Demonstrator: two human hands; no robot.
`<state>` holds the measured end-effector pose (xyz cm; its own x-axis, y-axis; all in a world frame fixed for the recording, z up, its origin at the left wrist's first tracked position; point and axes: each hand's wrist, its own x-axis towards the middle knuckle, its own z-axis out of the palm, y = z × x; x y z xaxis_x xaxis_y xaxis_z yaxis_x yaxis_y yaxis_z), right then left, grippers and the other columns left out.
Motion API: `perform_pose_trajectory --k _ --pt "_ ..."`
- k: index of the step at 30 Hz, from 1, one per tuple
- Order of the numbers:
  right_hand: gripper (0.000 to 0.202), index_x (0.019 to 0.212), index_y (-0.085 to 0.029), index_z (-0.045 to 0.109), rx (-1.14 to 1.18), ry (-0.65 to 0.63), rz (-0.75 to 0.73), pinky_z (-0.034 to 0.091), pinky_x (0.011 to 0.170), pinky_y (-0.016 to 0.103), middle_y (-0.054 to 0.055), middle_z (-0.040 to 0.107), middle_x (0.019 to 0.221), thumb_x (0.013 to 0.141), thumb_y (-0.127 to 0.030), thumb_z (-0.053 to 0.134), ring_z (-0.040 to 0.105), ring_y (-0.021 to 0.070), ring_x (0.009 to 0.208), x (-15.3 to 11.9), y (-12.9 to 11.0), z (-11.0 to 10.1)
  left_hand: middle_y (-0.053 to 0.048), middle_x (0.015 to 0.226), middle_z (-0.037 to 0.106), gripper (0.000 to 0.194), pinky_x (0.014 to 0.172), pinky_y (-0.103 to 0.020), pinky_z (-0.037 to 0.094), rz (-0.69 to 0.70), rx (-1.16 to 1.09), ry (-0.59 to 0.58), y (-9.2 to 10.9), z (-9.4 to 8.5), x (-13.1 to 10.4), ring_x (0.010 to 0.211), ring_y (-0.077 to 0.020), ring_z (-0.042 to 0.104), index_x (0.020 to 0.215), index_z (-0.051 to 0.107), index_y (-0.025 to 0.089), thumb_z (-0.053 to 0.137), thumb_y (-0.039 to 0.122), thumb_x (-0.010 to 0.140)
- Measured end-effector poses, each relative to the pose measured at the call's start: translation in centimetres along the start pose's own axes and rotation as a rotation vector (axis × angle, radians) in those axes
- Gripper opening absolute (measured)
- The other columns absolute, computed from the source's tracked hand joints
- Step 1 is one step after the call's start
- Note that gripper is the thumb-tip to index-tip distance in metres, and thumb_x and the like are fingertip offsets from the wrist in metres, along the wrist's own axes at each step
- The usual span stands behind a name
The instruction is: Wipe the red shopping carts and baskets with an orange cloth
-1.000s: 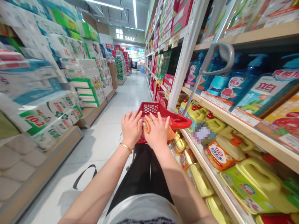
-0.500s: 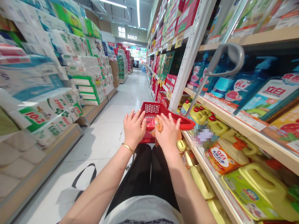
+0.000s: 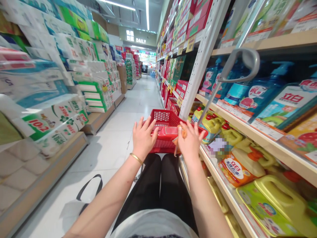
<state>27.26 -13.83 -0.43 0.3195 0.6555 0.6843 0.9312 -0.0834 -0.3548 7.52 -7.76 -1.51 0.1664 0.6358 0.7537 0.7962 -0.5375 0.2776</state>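
Ahead of my knees is a red plastic shopping cart [image 3: 164,116] with mesh walls and a thick red near rim or handle. My left hand [image 3: 144,136], a gold bangle at its wrist, is at the left end of that bar, fingers spread, nothing visible in it. At the bar's right part is my right hand [image 3: 190,140]. A small, soft-looking orange thing [image 3: 183,133] is tucked under its thumb side, one end dangling below; its kind is unclear. The right fingers reach forward, slightly apart, over the bar. My palms hide part of the rim.
Close on my right, shelves hold yellow detergent jugs [image 3: 244,165] and blue pump bottles [image 3: 255,91]. A grey handle on a metal rod [image 3: 244,64] juts out there. Stacked tissue packs [image 3: 53,124] line the left. A pale bag [image 3: 76,208] with dark straps sits on the floor [image 3: 111,142].
My right hand has slid right along the cart's bar with the orange thing, uncovering the bar's middle. The left hand has barely moved.
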Motion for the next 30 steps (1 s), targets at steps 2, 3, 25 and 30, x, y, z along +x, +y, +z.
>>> perform_pose_trajectory --k 2,3,25,30 --pt "0.041 0.14 -0.031 0.066 0.041 -0.044 -0.149 0.009 0.127 0.068 0.002 0.056 0.155 0.107 -0.042 0.045 0.03 0.0332 0.156 -0.6 -2.9 0.6 -0.004 0.159 0.052 0.046 0.123 -0.058 0.031 -0.001 0.01 -0.003 -0.3 0.0 0.0 0.152 -0.0354 0.04 0.143 0.063 0.028 0.046 0.045 0.104" --pt "0.041 0.141 -0.031 0.065 0.059 -0.066 -0.211 0.01 0.129 0.065 0.002 0.056 0.156 0.106 -0.042 0.047 0.031 0.0323 0.156 -0.8 -4.2 0.8 -0.005 0.159 0.051 0.047 0.122 -0.058 0.032 0.001 0.014 -0.005 -0.4 0.0 0.0 0.152 -0.0354 0.04 0.144 0.062 0.027 0.046 0.046 0.104" --pt "0.041 0.144 -0.035 0.062 0.062 -0.117 -0.162 -0.001 0.126 0.07 0.0 0.051 0.159 0.107 -0.046 0.045 0.033 0.0311 0.155 -0.7 -2.8 -0.6 -0.005 0.16 0.05 0.048 0.122 -0.058 0.032 0.025 0.04 0.009 -0.4 0.1 -0.2 0.15 -0.0356 0.042 0.146 0.06 0.027 0.047 0.046 0.104" --pt "0.043 0.137 -0.033 0.068 -0.033 -0.04 0.176 0.001 0.12 0.08 0.003 0.055 0.157 0.109 -0.046 0.038 0.033 0.0367 0.154 0.9 2.8 -1.2 -0.004 0.16 0.051 0.047 0.125 -0.058 0.028 0.013 0.03 0.019 0.0 0.2 -0.3 0.152 -0.0343 0.039 0.146 0.06 0.028 0.048 0.046 0.103"
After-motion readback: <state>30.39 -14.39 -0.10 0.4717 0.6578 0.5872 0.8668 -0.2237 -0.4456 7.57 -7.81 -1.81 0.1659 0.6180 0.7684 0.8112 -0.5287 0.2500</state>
